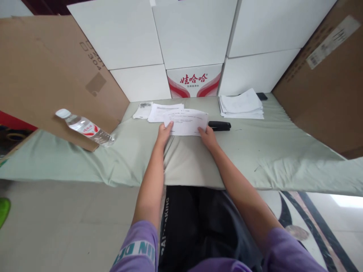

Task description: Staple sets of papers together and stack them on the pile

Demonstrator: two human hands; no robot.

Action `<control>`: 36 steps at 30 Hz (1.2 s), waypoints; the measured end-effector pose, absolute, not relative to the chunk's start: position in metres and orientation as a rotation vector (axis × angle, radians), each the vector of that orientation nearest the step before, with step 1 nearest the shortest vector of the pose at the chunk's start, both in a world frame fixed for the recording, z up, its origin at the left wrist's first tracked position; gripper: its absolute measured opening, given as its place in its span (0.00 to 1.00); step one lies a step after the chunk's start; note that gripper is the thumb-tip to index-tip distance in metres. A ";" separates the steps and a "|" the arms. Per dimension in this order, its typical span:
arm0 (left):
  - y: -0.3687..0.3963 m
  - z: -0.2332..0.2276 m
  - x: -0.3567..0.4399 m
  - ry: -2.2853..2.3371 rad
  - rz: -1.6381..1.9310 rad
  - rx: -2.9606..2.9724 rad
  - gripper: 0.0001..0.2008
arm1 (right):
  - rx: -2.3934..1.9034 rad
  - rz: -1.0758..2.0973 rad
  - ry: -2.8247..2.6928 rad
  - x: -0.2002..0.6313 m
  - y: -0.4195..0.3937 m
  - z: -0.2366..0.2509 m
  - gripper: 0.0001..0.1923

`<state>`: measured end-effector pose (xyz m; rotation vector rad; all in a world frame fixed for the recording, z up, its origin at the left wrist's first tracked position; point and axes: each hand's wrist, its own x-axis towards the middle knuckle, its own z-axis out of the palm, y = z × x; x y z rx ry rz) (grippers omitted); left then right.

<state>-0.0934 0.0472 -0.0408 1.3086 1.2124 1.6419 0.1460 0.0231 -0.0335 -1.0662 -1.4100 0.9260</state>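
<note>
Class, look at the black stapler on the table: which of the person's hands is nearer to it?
The right hand. It sits just left of the black stapler, holding the paper's right corner; the left hand is at the paper's far corner.

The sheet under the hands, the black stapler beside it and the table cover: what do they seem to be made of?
Sheet: thin white paper, matte, with printed lines; both the left hand and right hand touch its near edge.
Stapler: probably black plastic, perhaps over metal; slightly glossy.
Cover: pale green cloth, matte; it wrinkles and hangs over the edge.
</note>
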 end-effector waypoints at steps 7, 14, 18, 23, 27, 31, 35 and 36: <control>0.047 -0.031 -0.103 1.251 1.691 1.056 0.28 | -1.131 1.058 -1.502 0.150 0.015 -0.020 0.11; 0.045 -0.022 -0.121 1.562 1.707 1.075 0.22 | -1.123 1.065 -1.428 0.155 0.016 -0.023 0.14; 0.038 -0.019 -0.122 1.530 1.500 1.246 0.25 | -1.125 1.066 -1.332 0.157 0.015 -0.022 0.11; 0.029 -0.016 -0.118 1.532 0.971 1.422 0.26 | -1.215 1.014 -1.402 0.159 0.010 -0.017 0.09; 0.029 -0.020 -0.109 1.580 0.860 1.611 0.17 | -1.241 1.075 -1.324 0.157 0.008 -0.016 0.09; 0.030 -0.022 -0.107 1.634 0.837 1.696 0.14 | -1.404 1.087 -1.256 0.151 -0.001 -0.013 0.08; 0.032 -0.024 -0.109 1.621 0.857 1.697 0.14 | -1.557 1.174 -1.352 0.151 -0.006 -0.011 0.08; 0.032 -0.024 -0.108 1.621 0.870 1.684 0.14 | -1.585 1.203 -1.384 0.152 -0.005 -0.011 0.09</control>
